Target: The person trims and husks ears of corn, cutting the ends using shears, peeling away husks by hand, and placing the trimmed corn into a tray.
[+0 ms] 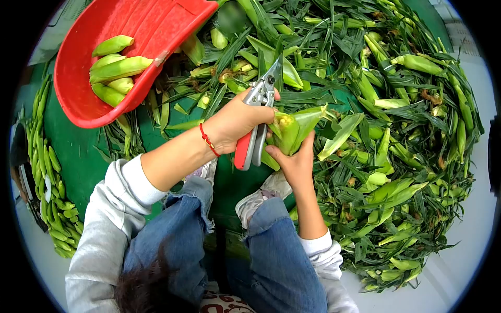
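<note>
My left hand (236, 122), with a red cord bracelet at the wrist, is closed around pruning shears (257, 95). Their red and grey handles point down below the palm, and the blades point up and away. Just right of it, my right hand (296, 164) grips a green ear of corn (287, 134) in its husk. The ear's pale cut stem end faces up toward me, close beside my left hand. Loose husk leaves (342, 136) spread out to the right of this ear. My left fingers are partly hidden behind the shears.
A red plastic scoop (78, 112) at the upper left holds several husked ears (122, 69). Corn and leaves are heaped (386, 172) along the right and far side. More ears (52, 198) line the left edge. Green flooring (78, 151) shows around my shoes (261, 199).
</note>
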Demonstrator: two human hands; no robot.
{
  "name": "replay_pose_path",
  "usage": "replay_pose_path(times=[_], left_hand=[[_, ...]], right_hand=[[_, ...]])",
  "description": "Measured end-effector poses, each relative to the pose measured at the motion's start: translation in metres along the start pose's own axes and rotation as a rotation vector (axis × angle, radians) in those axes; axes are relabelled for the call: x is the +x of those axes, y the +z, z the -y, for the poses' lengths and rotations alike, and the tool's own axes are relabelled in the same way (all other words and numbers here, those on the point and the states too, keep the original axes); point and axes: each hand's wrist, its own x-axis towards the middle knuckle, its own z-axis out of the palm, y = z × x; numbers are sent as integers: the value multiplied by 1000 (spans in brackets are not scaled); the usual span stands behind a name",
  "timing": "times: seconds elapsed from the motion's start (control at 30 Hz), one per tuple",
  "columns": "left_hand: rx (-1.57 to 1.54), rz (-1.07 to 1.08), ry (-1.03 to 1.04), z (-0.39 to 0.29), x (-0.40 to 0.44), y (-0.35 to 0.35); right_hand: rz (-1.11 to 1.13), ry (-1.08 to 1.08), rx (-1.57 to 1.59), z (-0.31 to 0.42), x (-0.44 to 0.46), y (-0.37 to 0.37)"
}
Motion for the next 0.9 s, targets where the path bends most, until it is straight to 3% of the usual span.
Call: replay_pose_path(times=[0.03, 0.13, 0.3, 0.33, 0.4, 0.43, 0.47, 0.53, 0.6, 0.63, 0.73, 0.77, 0.8, 0.83, 0.87, 0.9], left_hand=[[-30, 4, 13, 2, 0, -1], [-188, -19, 22, 5, -7, 5], [-242, 174, 23, 1, -5, -3], [-125, 164, 22, -5, -8, -5], [219, 76, 330, 3, -6, -19], [431, 57, 366, 8, -7, -31], [433, 54, 340, 15, -12, -37], [957, -5, 335, 15, -36, -37], [839, -214, 275, 46, -51, -62], [524, -140, 283, 48, -62, -71], [-221, 18, 404, 24, -97, -113], [-381, 58, 517, -22, -117, -111], [-330, -5, 710, -65, -128, -118], [-398, 65, 689, -106, -139, -156], [-387, -14, 849, -164, -153, -180], [-369, -106, 1011, -223, -167, -205]], right_hand=[[109, 108, 358, -1, 4, 4], [358, 217, 759, 12, 10, 1], [320, 259, 1081, -14, -5, 15], [333, 316, 1122, -15, -4, 14], [358, 437, 1204, -18, -3, 12], [269, 470, 1234, -10, -1, 13], [278, 444, 1254, 1, 1, 9], [204, 394, 1297, 35, 4, 10], [355, 347, 860, 51, 0, 4], [463, 163, 719, 56, 6, -1], [391, 247, 755, 37, -6, -38], [248, 285, 745, 30, -11, -47], [220, 271, 665, 26, -14, -59], [156, 306, 649, 10, -22, -70], [55, 395, 604, -8, -29, -80], [106, 432, 608, -21, -39, -96]])
